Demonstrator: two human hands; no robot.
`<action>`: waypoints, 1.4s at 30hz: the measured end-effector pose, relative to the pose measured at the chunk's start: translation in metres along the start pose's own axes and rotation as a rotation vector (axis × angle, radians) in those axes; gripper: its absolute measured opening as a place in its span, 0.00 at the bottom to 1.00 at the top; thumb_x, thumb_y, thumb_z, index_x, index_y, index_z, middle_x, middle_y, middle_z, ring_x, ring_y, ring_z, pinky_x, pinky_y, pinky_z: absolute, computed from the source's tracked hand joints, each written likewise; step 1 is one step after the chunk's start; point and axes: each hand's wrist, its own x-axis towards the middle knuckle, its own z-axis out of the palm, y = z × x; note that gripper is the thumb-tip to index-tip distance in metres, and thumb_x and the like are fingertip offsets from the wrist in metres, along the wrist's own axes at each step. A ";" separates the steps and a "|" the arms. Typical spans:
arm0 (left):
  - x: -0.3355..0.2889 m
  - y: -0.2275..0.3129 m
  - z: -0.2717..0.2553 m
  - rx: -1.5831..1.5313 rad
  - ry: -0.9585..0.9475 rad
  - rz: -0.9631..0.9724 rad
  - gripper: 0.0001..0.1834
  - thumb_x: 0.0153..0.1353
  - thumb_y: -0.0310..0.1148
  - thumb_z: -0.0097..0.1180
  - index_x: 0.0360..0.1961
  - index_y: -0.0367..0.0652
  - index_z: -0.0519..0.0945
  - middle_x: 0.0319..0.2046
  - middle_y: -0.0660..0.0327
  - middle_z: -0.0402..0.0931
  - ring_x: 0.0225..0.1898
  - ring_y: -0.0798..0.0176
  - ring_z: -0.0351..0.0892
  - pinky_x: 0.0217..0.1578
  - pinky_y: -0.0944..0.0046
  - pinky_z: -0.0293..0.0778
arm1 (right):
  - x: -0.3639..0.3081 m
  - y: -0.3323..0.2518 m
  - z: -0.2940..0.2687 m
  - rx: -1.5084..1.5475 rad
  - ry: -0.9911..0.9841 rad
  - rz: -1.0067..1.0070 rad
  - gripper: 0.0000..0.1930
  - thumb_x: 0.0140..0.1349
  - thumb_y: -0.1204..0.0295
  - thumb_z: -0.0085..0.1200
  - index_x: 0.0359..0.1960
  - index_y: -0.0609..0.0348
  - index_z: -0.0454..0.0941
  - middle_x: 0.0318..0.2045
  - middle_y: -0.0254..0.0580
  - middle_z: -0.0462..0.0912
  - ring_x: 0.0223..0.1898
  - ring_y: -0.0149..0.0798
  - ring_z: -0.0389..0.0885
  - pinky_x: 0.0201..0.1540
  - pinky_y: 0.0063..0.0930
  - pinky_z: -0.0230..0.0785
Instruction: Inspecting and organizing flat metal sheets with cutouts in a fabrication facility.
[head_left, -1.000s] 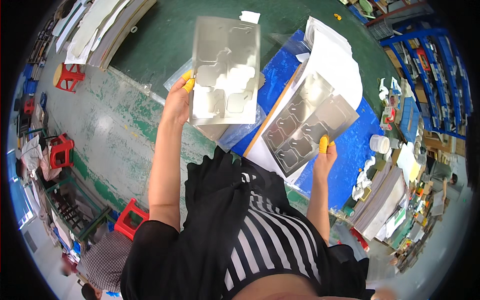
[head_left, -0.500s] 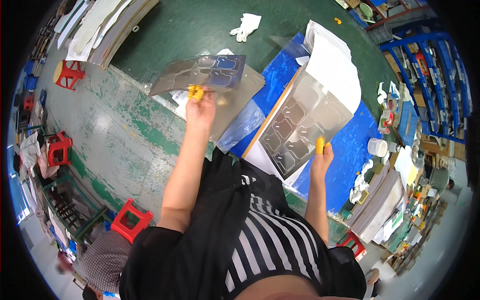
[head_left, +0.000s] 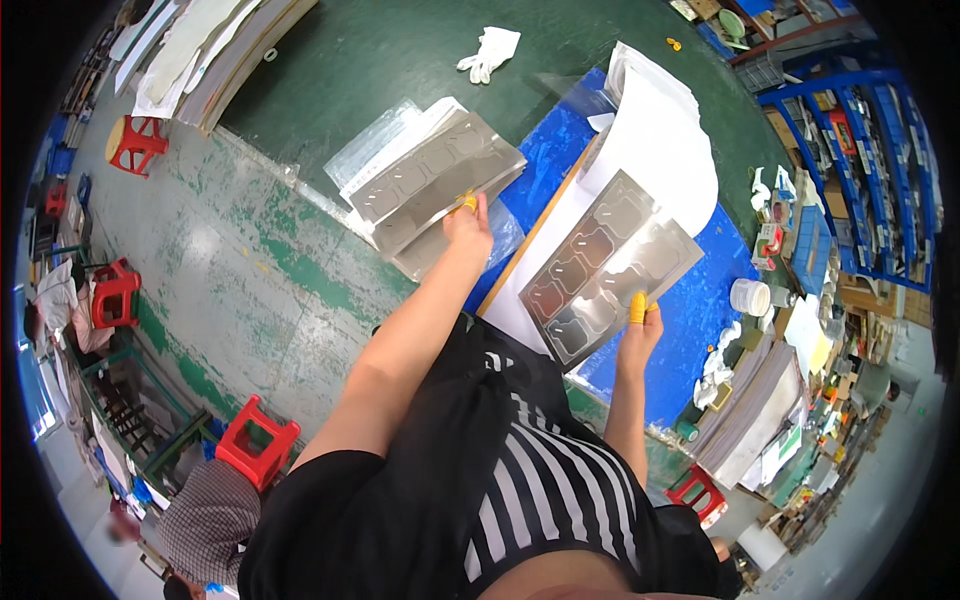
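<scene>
My left hand (head_left: 470, 230), with yellow finger covers, pinches the near right edge of a thin silvery metal sheet (head_left: 425, 165) marked with rows of cut outlines. That sheet lies low over a pile of similar sheets (head_left: 428, 255), and whether it rests fully on them I cannot tell. My right hand (head_left: 638, 335), also with a yellow finger cover, grips the lower right edge of another patterned metal sheet (head_left: 612, 265). This one is tilted above white paper (head_left: 655, 135) on the blue table covering.
A white glove (head_left: 488, 54) lies on the green tabletop. Clear plastic and white papers (head_left: 390, 140) stick out beyond the left pile. A white tub (head_left: 750, 296) stands at the right. Red stools (head_left: 258, 440) and a seated person (head_left: 208, 520) are at the lower left.
My left hand has moved right and slightly nearer, and its sheet has come down from a raised, bent position onto or close over the pile. The right-hand sheet has shifted slightly.
</scene>
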 end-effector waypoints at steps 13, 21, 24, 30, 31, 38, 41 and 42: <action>0.044 0.100 -0.035 1.701 -0.390 1.156 0.23 0.50 0.30 0.57 0.49 0.38 0.70 0.47 0.47 0.70 0.52 0.49 0.68 0.46 0.55 0.67 | 0.003 -0.018 0.017 0.116 -0.018 -0.005 0.09 0.63 0.70 0.48 0.38 0.62 0.75 0.32 0.28 0.75 0.33 0.20 0.67 0.35 0.16 0.60; 0.064 0.175 -0.033 2.348 -0.218 1.134 0.30 0.49 0.39 0.59 0.54 0.44 0.68 0.55 0.53 0.65 0.61 0.50 0.57 0.56 0.55 0.60 | 0.024 -0.026 0.100 0.374 -0.201 0.223 0.13 0.64 0.69 0.45 0.46 0.63 0.71 0.42 0.38 0.77 0.43 0.30 0.74 0.46 0.23 0.66; 0.072 0.186 -0.047 2.057 -0.304 1.093 0.24 0.53 0.39 0.54 0.51 0.43 0.71 0.52 0.51 0.68 0.57 0.50 0.63 0.53 0.57 0.63 | 0.033 -0.033 0.144 0.528 -0.317 0.219 0.13 0.65 0.68 0.45 0.48 0.61 0.70 0.41 0.37 0.77 0.42 0.30 0.74 0.45 0.23 0.66; 0.073 0.210 -0.045 1.679 -0.277 1.058 0.17 0.60 0.38 0.47 0.47 0.41 0.74 0.44 0.48 0.72 0.43 0.47 0.72 0.44 0.57 0.68 | 0.053 0.066 0.206 -0.261 -0.355 0.107 0.18 0.62 0.66 0.49 0.50 0.63 0.68 0.40 0.42 0.76 0.35 0.34 0.74 0.38 0.25 0.67; 0.076 0.216 -0.051 1.740 -0.290 1.114 0.16 0.60 0.36 0.46 0.47 0.41 0.74 0.44 0.47 0.72 0.44 0.49 0.72 0.45 0.58 0.67 | 0.042 0.066 0.200 -0.234 -0.383 -0.006 0.21 0.59 0.67 0.52 0.52 0.64 0.66 0.42 0.48 0.74 0.37 0.41 0.75 0.40 0.29 0.68; 0.054 0.211 -0.053 1.678 -0.485 1.261 0.14 0.59 0.30 0.48 0.45 0.37 0.75 0.46 0.48 0.71 0.49 0.49 0.69 0.50 0.59 0.64 | -0.027 0.070 0.084 -0.774 -0.260 -0.253 0.29 0.50 0.66 0.59 0.55 0.57 0.65 0.54 0.51 0.66 0.55 0.50 0.62 0.57 0.36 0.56; 0.032 0.192 -0.040 1.663 -0.619 1.245 0.12 0.58 0.27 0.47 0.43 0.36 0.75 0.44 0.48 0.70 0.47 0.47 0.68 0.48 0.56 0.64 | -0.056 0.079 0.048 -1.030 -0.182 -0.122 0.34 0.47 0.63 0.61 0.58 0.52 0.63 0.58 0.48 0.62 0.58 0.50 0.57 0.59 0.42 0.51; 0.026 0.185 -0.039 1.673 -0.659 1.260 0.12 0.58 0.27 0.47 0.43 0.36 0.75 0.43 0.47 0.70 0.46 0.47 0.68 0.48 0.56 0.65 | -0.064 0.083 0.042 -1.110 -0.204 -0.072 0.36 0.46 0.61 0.62 0.59 0.50 0.61 0.59 0.47 0.59 0.59 0.50 0.56 0.59 0.44 0.50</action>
